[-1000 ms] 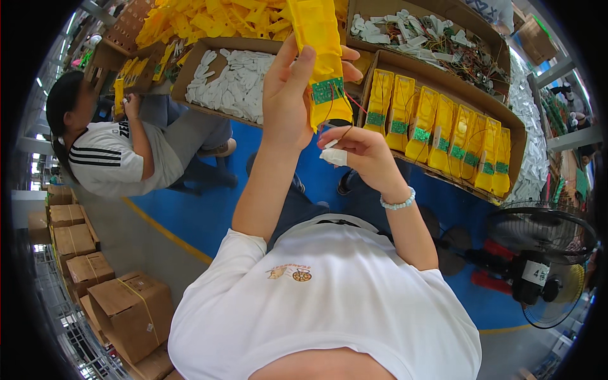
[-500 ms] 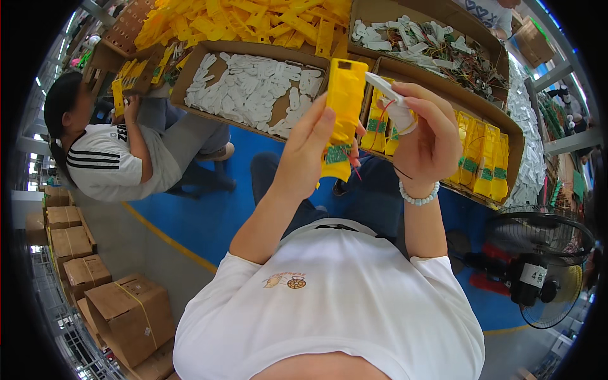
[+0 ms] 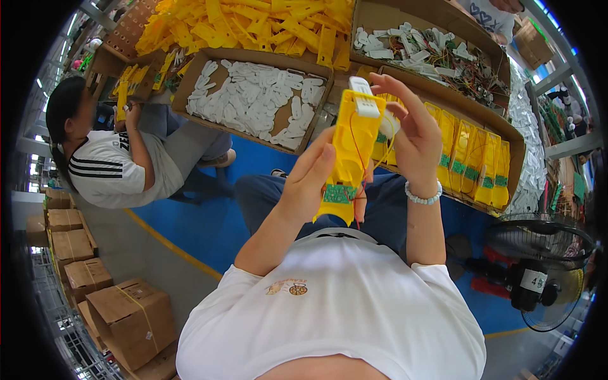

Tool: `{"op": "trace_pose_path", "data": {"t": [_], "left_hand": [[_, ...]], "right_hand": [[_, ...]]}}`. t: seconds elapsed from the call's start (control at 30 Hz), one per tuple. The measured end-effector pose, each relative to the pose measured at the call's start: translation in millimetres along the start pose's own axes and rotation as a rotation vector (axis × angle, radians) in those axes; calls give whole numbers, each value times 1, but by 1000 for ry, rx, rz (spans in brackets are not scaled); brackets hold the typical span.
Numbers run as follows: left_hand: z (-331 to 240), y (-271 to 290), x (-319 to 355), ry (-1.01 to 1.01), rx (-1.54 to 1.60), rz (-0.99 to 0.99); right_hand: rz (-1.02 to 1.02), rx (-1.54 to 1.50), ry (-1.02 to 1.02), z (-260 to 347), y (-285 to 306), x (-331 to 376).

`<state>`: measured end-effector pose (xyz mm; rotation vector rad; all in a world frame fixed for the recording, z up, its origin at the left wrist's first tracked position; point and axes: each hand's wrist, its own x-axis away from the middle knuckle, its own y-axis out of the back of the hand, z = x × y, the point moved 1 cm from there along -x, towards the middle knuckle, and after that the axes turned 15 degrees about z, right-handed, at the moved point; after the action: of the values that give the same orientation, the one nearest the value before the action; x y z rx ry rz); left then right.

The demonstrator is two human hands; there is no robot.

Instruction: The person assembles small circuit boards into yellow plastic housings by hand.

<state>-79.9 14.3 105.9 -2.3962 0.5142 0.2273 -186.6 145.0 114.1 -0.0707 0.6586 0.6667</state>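
Note:
My left hand (image 3: 308, 177) is closed round the side of a long yellow plastic housing (image 3: 352, 149), held upright before my chest. A green circuit board (image 3: 339, 193) sits in its lower end, with thin red and yellow wires trailing off. Across the housing's upper end lies a slotted white plastic piece (image 3: 365, 100). My right hand (image 3: 418, 136) is curled beside it, the index finger at the white piece's top edge and the thumb near its side. A pale round part (image 3: 389, 125) with wires shows under the right fingers; they partly hide it.
A cardboard tray of white pieces (image 3: 253, 95) stands ahead. Yellow housings (image 3: 240, 25) are heaped behind it. To the right are a box of wired parts (image 3: 430, 50) and a box (image 3: 516, 168) with boarded housings. A co-worker (image 3: 114, 152) sits at left; a fan (image 3: 538, 272) stands right.
The white piece has moved left from beside the housing onto its upper end. My right hand has shifted slightly left with it, and the housing is lower and turned more toward view.

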Motion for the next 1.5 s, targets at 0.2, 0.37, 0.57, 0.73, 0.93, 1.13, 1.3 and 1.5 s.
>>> {"op": "trace_pose_path", "data": {"t": [0.2, 0.37, 0.57, 0.73, 0.93, 1.13, 1.3, 1.5], "left_hand": [[8, -11, 13, 102, 93, 106], [6, -30, 13, 114, -81, 4], [12, -1, 1, 125, -218, -75], [14, 3, -2, 34, -30, -17], [25, 22, 1, -82, -124, -100], [20, 22, -2, -114, -149, -99], [25, 25, -3, -166, -313, -64], [33, 29, 0, -282, -523, 28]], "right_hand": [[32, 534, 369, 1, 7, -4], [38, 354, 266, -27, -3, 6], [12, -204, -211, -30, -25, 33], [-3, -247, -295, -23, -24, 42], [-28, -532, -151, -15, -18, 51], [2, -717, -219, -4, -15, 39], [137, -804, -313, -3, -18, 41], [-6, -653, -243, 5, -30, 42]]}}
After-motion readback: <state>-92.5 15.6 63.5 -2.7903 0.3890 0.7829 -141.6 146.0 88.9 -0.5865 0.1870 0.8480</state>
